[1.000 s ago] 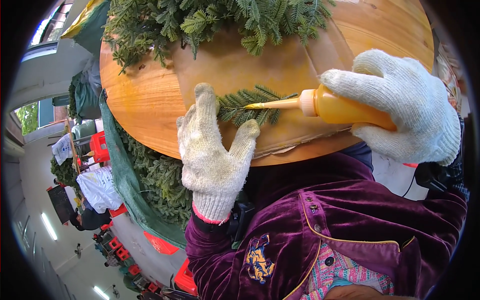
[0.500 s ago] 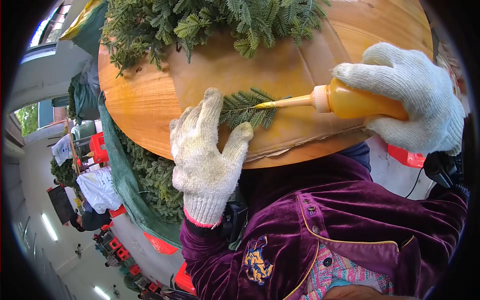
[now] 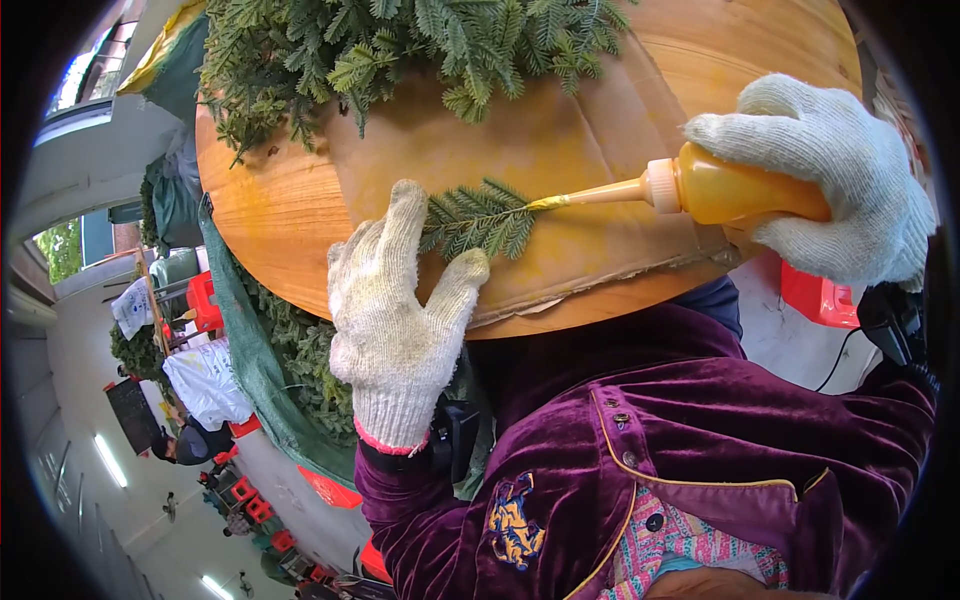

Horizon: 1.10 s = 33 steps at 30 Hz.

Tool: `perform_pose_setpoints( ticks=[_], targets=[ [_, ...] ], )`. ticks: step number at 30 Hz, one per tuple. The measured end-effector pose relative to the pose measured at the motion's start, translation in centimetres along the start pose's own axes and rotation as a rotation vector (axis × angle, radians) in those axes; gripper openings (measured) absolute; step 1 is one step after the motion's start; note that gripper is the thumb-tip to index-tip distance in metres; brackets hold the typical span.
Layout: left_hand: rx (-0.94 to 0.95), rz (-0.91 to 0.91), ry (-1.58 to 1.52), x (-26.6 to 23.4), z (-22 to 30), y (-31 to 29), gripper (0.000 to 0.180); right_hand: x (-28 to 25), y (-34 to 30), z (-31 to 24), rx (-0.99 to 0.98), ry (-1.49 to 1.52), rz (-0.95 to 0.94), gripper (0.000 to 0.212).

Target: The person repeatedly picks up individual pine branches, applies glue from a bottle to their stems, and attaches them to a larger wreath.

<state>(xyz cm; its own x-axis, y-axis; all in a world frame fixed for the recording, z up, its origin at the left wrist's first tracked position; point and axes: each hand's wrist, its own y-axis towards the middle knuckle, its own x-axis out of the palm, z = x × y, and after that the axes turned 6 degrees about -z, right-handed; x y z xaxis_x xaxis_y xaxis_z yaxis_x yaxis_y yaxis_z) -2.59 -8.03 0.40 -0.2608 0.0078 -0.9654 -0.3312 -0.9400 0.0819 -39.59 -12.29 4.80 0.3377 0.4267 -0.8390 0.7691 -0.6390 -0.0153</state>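
In a knitted white glove, my right hand [image 3: 835,180] grips a squeeze bottle [image 3: 735,187] of orange-yellow content, tilted almost flat. Its long tapered nozzle [image 3: 600,192] points left, and the yellow tip touches or hovers at the right end of a small green fir sprig [image 3: 480,218]. That sprig lies flat on brown cardboard [image 3: 560,150]. My left hand [image 3: 400,310], in a stained whitish glove, rests at the sprig's left end with thumb and forefinger spread around it. Whether its fingers press on the sprig is hidden.
A heap of fir branches [image 3: 400,50] covers the far side of the round wooden table [image 3: 265,215]. More greenery [image 3: 305,345] fills a green sack [image 3: 245,330] at the left. A red stool [image 3: 815,295] stands beyond the table's right edge. People sit farther off at the left.
My right hand has drawn the bottle slightly right, so the nozzle tip sits at the sprig's end instead of over its middle. The left hand and sprig appear a little farther left.
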Motion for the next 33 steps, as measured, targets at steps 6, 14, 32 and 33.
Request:
perform_pose_setpoints(
  ticks=[6,14,32,33],
  targets=[
    [0.002,0.0,-0.008,0.1,0.2,0.2,0.07,0.5,-1.2,0.6,0.04,0.012,0.01,0.078],
    [0.019,0.015,0.083,-0.1,0.5,0.4,0.064,1.2,-4.5,1.9,0.049,0.14,0.113,0.073],
    [-0.881,0.487,-0.424,-3.0,-14.6,-14.5,0.039,7.2,-0.3,0.7,0.327,0.658,0.411,0.099],
    [-0.897,0.436,-0.365,-2.0,-14.9,-15.4,0.039,7.4,-0.1,0.8,0.327,0.666,0.421,0.099]
  ],
)
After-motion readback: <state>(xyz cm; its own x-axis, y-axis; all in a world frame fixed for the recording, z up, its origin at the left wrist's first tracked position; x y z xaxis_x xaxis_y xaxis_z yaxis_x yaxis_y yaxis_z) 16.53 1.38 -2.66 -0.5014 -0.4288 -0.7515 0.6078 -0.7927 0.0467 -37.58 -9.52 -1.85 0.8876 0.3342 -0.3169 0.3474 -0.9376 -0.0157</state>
